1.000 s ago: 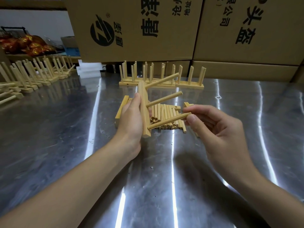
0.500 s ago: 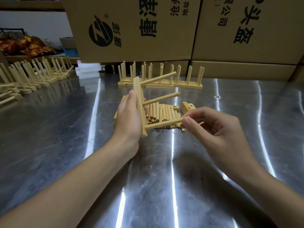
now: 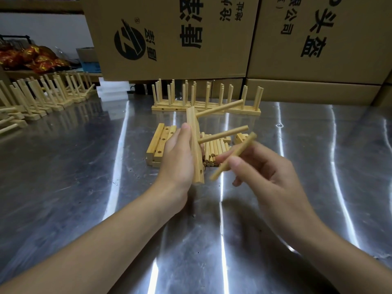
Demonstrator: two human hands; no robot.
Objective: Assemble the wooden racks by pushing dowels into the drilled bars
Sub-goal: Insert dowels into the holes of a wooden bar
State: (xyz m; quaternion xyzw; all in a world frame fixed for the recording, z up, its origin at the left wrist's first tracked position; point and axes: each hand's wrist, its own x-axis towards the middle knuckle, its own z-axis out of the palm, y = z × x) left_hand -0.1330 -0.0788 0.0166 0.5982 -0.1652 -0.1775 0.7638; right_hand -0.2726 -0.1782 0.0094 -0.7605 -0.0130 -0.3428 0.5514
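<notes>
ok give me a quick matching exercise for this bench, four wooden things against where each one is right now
1 drilled bar
2 loose dowel
3 dowel pile
4 finished racks

A heaped on the table
B pinched by the right hand, clear of the bar
C upright in the left hand
D standing at the back below the cardboard boxes

Pairs: 1-C, 2-B, 3-A, 4-D

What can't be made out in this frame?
Head view:
- Dowel in the right hand: motion-blurred, ends unclear.
- Left hand fingers: hidden behind the bar.
- Loose dowel pile: partly covered by bar and hand.
- Cardboard box print: cut off by top edge.
</notes>
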